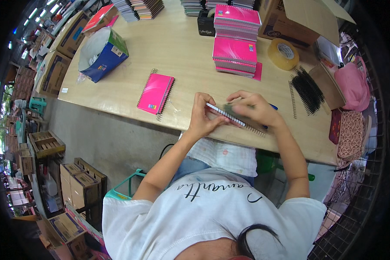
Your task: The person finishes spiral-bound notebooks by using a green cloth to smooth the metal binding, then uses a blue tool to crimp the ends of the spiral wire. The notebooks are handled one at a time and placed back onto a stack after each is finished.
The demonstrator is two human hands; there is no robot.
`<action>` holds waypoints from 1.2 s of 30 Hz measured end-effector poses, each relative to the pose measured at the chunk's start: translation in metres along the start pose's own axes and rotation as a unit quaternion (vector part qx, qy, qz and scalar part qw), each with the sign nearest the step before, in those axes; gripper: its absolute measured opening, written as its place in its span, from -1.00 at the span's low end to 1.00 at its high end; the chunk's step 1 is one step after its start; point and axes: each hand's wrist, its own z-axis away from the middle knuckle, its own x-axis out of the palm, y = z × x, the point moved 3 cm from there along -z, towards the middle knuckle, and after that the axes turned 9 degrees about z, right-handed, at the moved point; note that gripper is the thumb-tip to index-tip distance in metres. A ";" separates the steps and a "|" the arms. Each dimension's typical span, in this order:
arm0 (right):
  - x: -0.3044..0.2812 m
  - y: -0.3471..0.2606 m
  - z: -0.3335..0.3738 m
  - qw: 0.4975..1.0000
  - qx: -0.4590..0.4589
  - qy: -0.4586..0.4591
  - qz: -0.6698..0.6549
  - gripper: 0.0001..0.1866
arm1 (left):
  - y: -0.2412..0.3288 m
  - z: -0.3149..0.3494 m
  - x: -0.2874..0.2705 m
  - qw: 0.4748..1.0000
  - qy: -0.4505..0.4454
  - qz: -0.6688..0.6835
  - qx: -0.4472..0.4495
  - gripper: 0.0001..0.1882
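My left hand (198, 118) grips a small notebook (224, 114) at the table's front edge, thumb on the near side and fingers on the far side. The notebook is tilted so its white, punched binding edge faces up. From the right end of that edge a dark spiral wire coil (255, 129) sticks out. Just above the binding, my right hand (258, 109) is bent at the fingers and smeared by motion; whether it holds anything does not show. A blue tip (273, 106) shows beside the right hand. Left of my hands lies a pink spiral notebook (156, 92), coil ends protruding.
Pink notebooks stand in a stack (235, 53) at the back, near a tape roll (283, 53) and an open carton (290, 21). To the right lie a bundle of black coils (307, 91), a single coil (293, 99) and a patterned pouch (353, 136). A blue box (103, 55) stands at left.
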 end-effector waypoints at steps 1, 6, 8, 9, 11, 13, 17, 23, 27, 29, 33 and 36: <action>-0.001 0.004 -0.001 1.000 0.013 0.025 -0.013 -0.62 | 0.002 -0.004 0.001 1.000 -0.005 -0.005 0.012 -0.30; 0.006 0.009 -0.012 0.993 0.059 0.084 0.065 -0.59 | -0.007 0.003 0.001 0.999 -0.007 0.044 -0.014 -0.27; -0.002 0.001 -0.013 0.975 0.090 0.138 0.147 -0.60 | 0.003 -0.007 -0.015 0.995 -0.026 0.099 -0.006 -0.26; -0.001 0.004 -0.016 0.989 0.063 0.110 0.076 -0.60 | -0.015 -0.003 -0.027 0.967 -0.031 0.239 -0.082 -0.35; 0.010 0.001 -0.019 0.996 0.016 0.045 -0.072 -0.61 | -0.021 -0.005 -0.041 0.940 -0.062 0.289 -0.172 -0.46; 0.018 0.002 -0.018 0.995 0.041 0.070 0.062 -0.58 | -0.022 -0.011 -0.041 0.936 -0.057 0.304 -0.166 -0.51; 0.020 0.012 -0.023 0.990 0.071 0.054 -0.112 -0.54 | -0.015 -0.014 -0.037 0.919 -0.050 0.349 -0.177 -0.52; 0.018 0.007 -0.029 0.988 0.086 0.045 -0.121 -0.55 | -0.021 -0.014 -0.036 0.910 -0.033 0.365 -0.196 -0.46; 0.015 0.009 -0.034 0.995 0.073 0.063 -0.026 -0.56 | -0.017 -0.019 -0.036 0.905 -0.032 0.377 -0.194 -0.45; 0.015 0.006 -0.039 0.995 0.068 0.060 -0.051 -0.56 | -0.019 -0.014 -0.036 0.913 -0.021 0.358 -0.197 -0.44; 0.020 0.017 -0.044 0.991 0.061 0.051 0.105 -0.57 | -0.021 -0.016 -0.034 0.906 -0.024 0.375 -0.196 -0.42; 0.000 0.025 -0.025 0.986 0.008 0.128 0.104 -0.43 | -0.021 -0.010 -0.038 0.900 -0.003 0.391 -0.193 -0.34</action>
